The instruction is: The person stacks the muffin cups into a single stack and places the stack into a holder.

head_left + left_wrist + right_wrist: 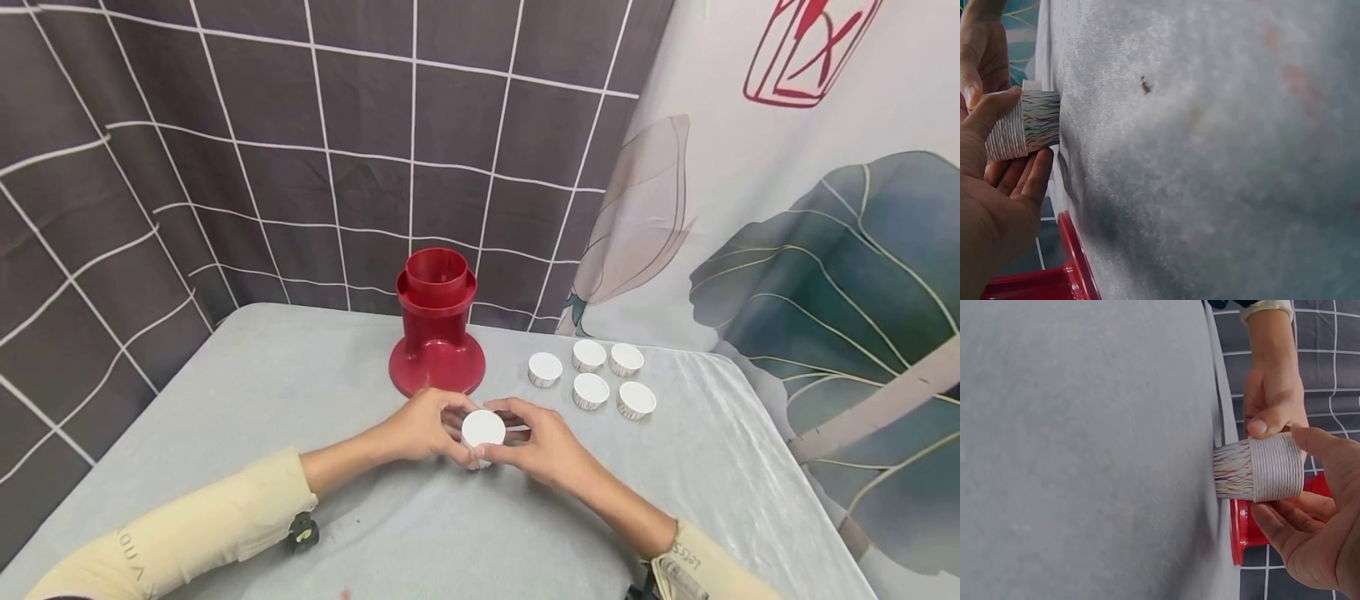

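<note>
Dark curtain (360,108) with white grid lines fills the upper left and middle of the frame, and a pale curtain (720,75) with printed leaves hangs on the right; below them spreads a table with a light grey cloth (300,375). Just below the frame's centre, a stack of paper cups (483,428) stands upright, its ribbed rims uppermost and the streaked side of the lowest cup showing underneath. Both hands grasp it: the left hand (427,427) curls thumb and fingers round one side, the right hand (546,443) round the other. Its base seems to rest on the cloth, though the wrist views make that contact hard to confirm. Behind it stands a red holder (437,321), and five loose cups (591,391) sit apart towards the right.

Holding the stack well probably calls for light, even pressure from both sides, since thin paper may crumple. Keeping it vertical, with the rims level, should stop the nested cups slipping askew.
</note>
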The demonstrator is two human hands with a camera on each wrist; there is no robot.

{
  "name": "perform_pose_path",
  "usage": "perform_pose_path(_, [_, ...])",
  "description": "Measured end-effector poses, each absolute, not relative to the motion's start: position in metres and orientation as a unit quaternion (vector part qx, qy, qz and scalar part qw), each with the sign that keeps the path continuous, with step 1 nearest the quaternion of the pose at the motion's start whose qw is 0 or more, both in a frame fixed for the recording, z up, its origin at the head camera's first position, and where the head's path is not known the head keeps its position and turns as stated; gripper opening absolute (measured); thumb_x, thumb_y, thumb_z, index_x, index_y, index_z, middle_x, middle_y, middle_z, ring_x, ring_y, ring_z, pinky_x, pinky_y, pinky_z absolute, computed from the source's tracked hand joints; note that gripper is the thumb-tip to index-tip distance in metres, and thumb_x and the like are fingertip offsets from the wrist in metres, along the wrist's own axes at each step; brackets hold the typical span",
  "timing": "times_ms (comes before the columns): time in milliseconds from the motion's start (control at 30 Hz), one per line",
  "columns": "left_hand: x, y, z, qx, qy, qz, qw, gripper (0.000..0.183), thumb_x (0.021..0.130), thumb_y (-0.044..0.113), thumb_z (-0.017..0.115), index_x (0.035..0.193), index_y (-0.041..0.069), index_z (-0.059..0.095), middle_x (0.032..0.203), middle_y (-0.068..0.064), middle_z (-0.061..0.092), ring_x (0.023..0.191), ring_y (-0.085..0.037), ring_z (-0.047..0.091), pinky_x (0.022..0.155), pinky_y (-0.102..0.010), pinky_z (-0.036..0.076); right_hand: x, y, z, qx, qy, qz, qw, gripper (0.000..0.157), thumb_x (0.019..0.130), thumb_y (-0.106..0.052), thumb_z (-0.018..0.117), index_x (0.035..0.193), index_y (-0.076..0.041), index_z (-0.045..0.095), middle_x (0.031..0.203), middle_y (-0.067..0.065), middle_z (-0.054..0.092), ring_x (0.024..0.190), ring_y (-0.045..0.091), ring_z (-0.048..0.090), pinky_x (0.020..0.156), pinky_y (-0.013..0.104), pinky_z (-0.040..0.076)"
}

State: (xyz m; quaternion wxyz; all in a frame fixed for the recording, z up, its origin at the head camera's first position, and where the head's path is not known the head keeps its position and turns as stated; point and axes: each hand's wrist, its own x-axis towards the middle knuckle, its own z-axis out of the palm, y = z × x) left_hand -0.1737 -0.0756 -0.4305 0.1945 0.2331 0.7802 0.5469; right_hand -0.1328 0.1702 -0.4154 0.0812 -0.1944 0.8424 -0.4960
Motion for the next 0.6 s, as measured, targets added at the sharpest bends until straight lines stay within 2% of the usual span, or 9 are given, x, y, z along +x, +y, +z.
perform_pose_path(200, [-0.17, -0.078, -0.433, 0.237, 0.783, 0.546, 0.182, 0.053, 0.079, 0.01, 0.1, 0.127, 0.004, 0.079, 0.116, -0.007, 0.083, 0.107, -0.02, 0.084, 0.099, -0.036, 0.069, -0.136, 0.176, -0.415, -0.193, 0.851, -0.48, 0.087, 0.075, 0.086, -0.033, 0.1, 0.149, -0.006, 0.069, 0.132, 0.01, 0.083, 0.122, 0.025, 0.081, 0.107, 0.043, 0.066])
perform_pose_path(433, [-0.171, -0.08, -0.432, 0.236, 0.778, 0.549, 0.194, 0.064, 0.081, 0.009, 0.101, 0.14, 0.004, 0.075, 0.129, -0.011, 0.082, 0.119, -0.026, 0.083, 0.103, -0.039, 0.068, -0.14, 0.184, -0.413, -0.191, 0.856, -0.474, 0.077, 0.073, 0.082, -0.034, 0.102, 0.143, -0.005, 0.073, 0.133, 0.006, 0.083, 0.125, 0.025, 0.079, 0.113, 0.044, 0.063])
perform_pose_path(600, [-0.171, -0.08, -0.432, 0.232, 0.76, 0.576, 0.193, 0.065, 0.082, 0.01, 0.101, 0.142, 0.007, 0.075, 0.131, -0.012, 0.082, 0.116, -0.025, 0.083, 0.102, -0.037, 0.069, -0.141, 0.188, -0.412, -0.185, 0.859, -0.473, 0.065, 0.071, 0.081, -0.032, 0.103, 0.139, -0.004, 0.075, 0.133, 0.007, 0.083, 0.125, 0.027, 0.079, 0.113, 0.044, 0.063])
